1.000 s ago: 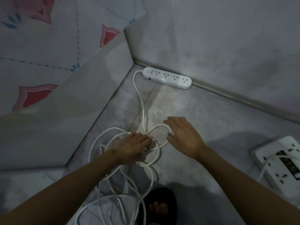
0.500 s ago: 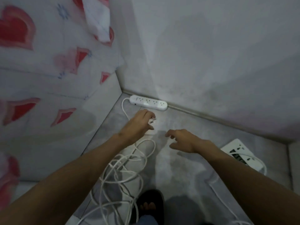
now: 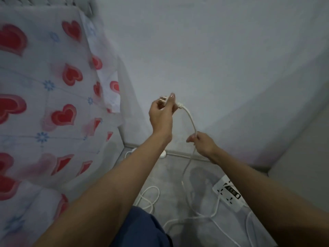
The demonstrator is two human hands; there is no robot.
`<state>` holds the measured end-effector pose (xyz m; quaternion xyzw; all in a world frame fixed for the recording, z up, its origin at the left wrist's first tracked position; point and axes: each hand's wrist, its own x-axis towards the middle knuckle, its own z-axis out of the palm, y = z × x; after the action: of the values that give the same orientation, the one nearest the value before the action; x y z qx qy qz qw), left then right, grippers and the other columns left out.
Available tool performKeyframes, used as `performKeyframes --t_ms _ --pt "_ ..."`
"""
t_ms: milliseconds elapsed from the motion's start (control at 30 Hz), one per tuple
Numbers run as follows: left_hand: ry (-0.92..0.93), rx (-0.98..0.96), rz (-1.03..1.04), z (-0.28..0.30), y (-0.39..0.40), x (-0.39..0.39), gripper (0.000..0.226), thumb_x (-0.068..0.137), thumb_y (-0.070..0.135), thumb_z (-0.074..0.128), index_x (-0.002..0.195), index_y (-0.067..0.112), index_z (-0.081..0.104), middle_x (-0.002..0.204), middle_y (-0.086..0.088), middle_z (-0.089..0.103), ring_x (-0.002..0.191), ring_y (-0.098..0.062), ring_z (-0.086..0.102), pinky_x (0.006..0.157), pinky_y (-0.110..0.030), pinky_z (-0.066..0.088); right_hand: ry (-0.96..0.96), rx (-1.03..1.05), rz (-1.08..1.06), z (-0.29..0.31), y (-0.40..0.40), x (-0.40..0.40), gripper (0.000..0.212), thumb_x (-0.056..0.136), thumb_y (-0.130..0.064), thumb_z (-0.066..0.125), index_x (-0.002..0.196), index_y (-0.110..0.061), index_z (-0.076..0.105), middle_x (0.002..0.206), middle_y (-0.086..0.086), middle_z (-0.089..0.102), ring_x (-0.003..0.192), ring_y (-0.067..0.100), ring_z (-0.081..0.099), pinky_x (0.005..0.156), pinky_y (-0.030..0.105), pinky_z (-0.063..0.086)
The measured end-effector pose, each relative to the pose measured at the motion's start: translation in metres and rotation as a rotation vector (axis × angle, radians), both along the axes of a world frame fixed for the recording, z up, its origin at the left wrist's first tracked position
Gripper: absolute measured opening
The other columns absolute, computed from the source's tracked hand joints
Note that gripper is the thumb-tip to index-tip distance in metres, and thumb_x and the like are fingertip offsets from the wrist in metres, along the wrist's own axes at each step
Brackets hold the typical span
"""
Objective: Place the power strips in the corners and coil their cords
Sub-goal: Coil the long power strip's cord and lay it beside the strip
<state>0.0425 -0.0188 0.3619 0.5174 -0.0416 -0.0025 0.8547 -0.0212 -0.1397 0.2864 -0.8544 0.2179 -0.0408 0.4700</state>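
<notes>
My left hand point(image 3: 161, 115) is raised in front of the wall and grips the white plug point(image 3: 164, 100) at the end of the white cord point(image 3: 191, 120). The cord arcs down to my right hand point(image 3: 201, 141), which pinches it lower down. From there the cord drops to loose loops point(image 3: 147, 196) on the floor. The long white power strip point(image 3: 162, 154) lies in the corner against the wall, mostly hidden behind my left forearm. A second, wider white power strip point(image 3: 229, 193) lies on the floor at the right with its own cord.
A bed with a white sheet printed with red hearts point(image 3: 53, 104) fills the left side. Grey walls point(image 3: 213, 59) meet behind the hands. A blue trouser leg point(image 3: 140, 229) shows at the bottom. More white cord point(image 3: 222, 223) trails across the grey floor at the lower right.
Both hands have risen from the floor. The left hand lifted the plug up in front of the wall, and the right hand took hold of the cord below it. The view tilted upward.
</notes>
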Motion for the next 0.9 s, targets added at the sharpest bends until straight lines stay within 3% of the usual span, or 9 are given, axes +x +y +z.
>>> performKeyframes --t_ms 67,133,233,333,433,533,633,733,900 --pt "0.132 -0.092 0.055 0.003 0.001 -0.003 0.018 0.085 0.012 0.073 0.088 0.005 0.057 0.071 -0.004 0.059 0.060 -0.011 0.058 0.074 -0.030 0.058 -0.079 0.042 -0.101 0.014 -0.012 -0.011 0.031 0.102 -0.022 0.040 0.080 -0.013 0.061 0.089 0.016 0.069 0.079 0.029 0.064 0.077 0.039 0.053" --pt "0.220 -0.008 0.041 -0.006 0.007 -0.006 0.015 0.083 0.008 0.073 0.084 0.010 0.058 0.072 -0.005 0.059 0.058 -0.012 0.057 0.059 -0.024 0.052 -0.141 -0.029 -0.190 0.024 -0.030 -0.023 0.033 0.100 -0.032 0.043 0.078 -0.016 0.061 0.075 0.012 0.065 0.068 0.029 0.062 0.068 0.040 0.056" --pt "0.226 0.311 -0.285 -0.024 0.019 -0.020 0.007 0.086 0.011 0.071 0.091 0.011 0.066 0.085 -0.008 0.067 0.068 -0.018 0.065 0.055 -0.017 0.048 -0.230 -0.272 -0.256 0.031 -0.055 -0.042 0.032 0.099 -0.039 0.043 0.081 -0.021 0.064 0.072 0.007 0.063 0.071 0.029 0.060 0.062 0.035 0.048" --pt "0.161 0.617 -0.625 -0.033 0.026 -0.033 0.019 0.092 0.026 0.064 0.104 0.014 0.072 0.089 -0.001 0.068 0.067 -0.012 0.060 0.055 -0.014 0.044 -0.280 -0.310 -0.242 0.026 -0.065 -0.055 0.031 0.099 -0.033 0.043 0.082 -0.022 0.066 0.066 0.002 0.063 0.067 0.022 0.058 0.056 0.029 0.036" --pt "0.032 0.830 -0.850 -0.034 0.022 -0.038 0.024 0.100 0.032 0.048 0.106 0.024 0.069 0.079 0.004 0.066 0.061 -0.007 0.053 0.054 -0.018 0.037 -0.221 -0.299 -0.200 0.017 -0.071 -0.056 0.031 0.100 -0.033 0.043 0.084 -0.022 0.067 0.066 0.001 0.064 0.070 0.023 0.060 0.062 0.029 0.037" --pt "0.231 0.581 -1.013 -0.028 0.009 -0.043 0.021 0.100 0.016 0.038 0.097 0.011 0.058 0.070 0.001 0.063 0.061 -0.010 0.058 0.058 -0.021 0.043 -0.158 -0.306 -0.137 0.012 -0.074 -0.055 0.030 0.101 -0.031 0.042 0.092 -0.019 0.068 0.068 0.001 0.066 0.073 0.023 0.063 0.065 0.029 0.040" --pt "0.451 0.330 -1.036 -0.021 -0.004 -0.047 0.021 0.100 0.018 0.036 0.093 0.010 0.054 0.056 0.002 0.047 0.046 -0.011 0.044 0.043 -0.020 0.039 -0.127 -0.296 -0.050 0.010 -0.070 -0.056 0.029 0.101 -0.029 0.041 0.096 -0.017 0.067 0.070 0.002 0.067 0.071 0.019 0.062 0.063 0.026 0.041" --pt "0.417 0.240 -0.949 -0.018 -0.012 -0.044 0.024 0.104 0.024 0.036 0.089 0.011 0.051 0.048 0.007 0.036 0.036 -0.005 0.035 0.034 -0.014 0.031 -0.112 -0.187 -0.031 0.015 -0.062 -0.053 0.016 0.099 -0.022 0.048 0.097 -0.012 0.061 0.074 0.007 0.067 0.067 0.018 0.058 0.056 0.019 0.043" --pt "0.451 -0.244 -0.636 -0.006 -0.012 -0.029 0.033 0.105 0.026 0.034 0.081 0.009 0.050 0.046 0.006 0.041 0.033 -0.005 0.036 0.035 -0.010 0.036 0.033 -0.065 0.134 0.004 -0.043 -0.053 0.011 0.093 -0.014 0.058 0.083 -0.014 0.062 0.073 0.003 0.071 0.061 0.006 0.062 0.058 0.012 0.045"
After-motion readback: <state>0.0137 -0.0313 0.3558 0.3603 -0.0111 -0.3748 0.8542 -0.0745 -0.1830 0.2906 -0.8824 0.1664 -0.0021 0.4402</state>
